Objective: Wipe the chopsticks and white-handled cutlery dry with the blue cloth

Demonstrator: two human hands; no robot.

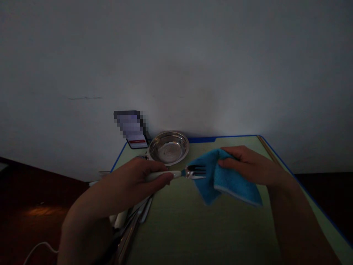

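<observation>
Here we are over the table (198, 232), and it's fork against cloth! The left hand (140, 177) has the fork (176, 174) by its pale handle, thumb along the near side, fingers curled behind, a firm grasp. The fork lies nearly level above the table, tines pointing over to the right, and right there is the blue cloth (237, 184), its near edge behind the tines from this angle. Touching or just apart? Can't tell from here. The right hand (245, 163) pinches that cloth near its top, thumb in front, and the fabric drapes below in loose folds.

My read of the step: fork and cloth are being worked together, one in each hand. The next move, I'd judge, calls for a steady left grip while the right hand folds the cloth around the tines, minding those points.

Now the pose: left forearm slants in from the lower left, wrist bent, pointing the fork across; right forearm rises from the lower right, hand turned inward. Both hands face each other mid-table, the metal bowl (188, 147) just beyond the left one.
</observation>
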